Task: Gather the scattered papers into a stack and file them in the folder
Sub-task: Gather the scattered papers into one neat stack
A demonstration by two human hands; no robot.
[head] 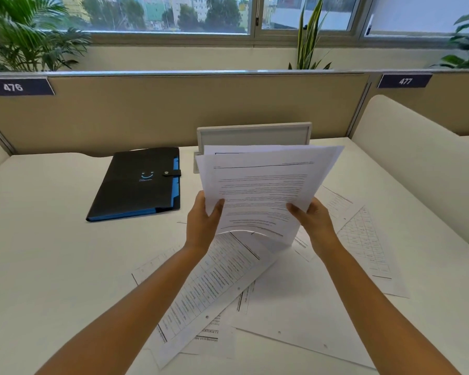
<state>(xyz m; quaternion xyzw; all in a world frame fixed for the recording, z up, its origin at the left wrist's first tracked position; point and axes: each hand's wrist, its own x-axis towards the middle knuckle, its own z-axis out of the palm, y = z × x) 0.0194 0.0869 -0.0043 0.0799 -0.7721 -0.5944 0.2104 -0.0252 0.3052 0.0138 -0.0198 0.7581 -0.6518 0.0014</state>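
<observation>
I hold a small sheaf of printed papers point(263, 190) upright above the desk, its lower edge bowed. My left hand point(202, 223) grips its left edge and my right hand point(313, 223) grips its right edge. Under my hands and arms several more sheets point(222, 282) lie scattered and overlapping on the white desk point(52, 253), some with tables, some blank side up. A black folder point(136, 185) with blue inner dividers and a snap strap lies closed at the back left, apart from the papers.
A grey-white stand or tray point(255, 133) rises behind the held papers by the beige partition point(146, 115). A curved white divider point(417, 158) bounds the desk on the right. Plants and windows are beyond the partition.
</observation>
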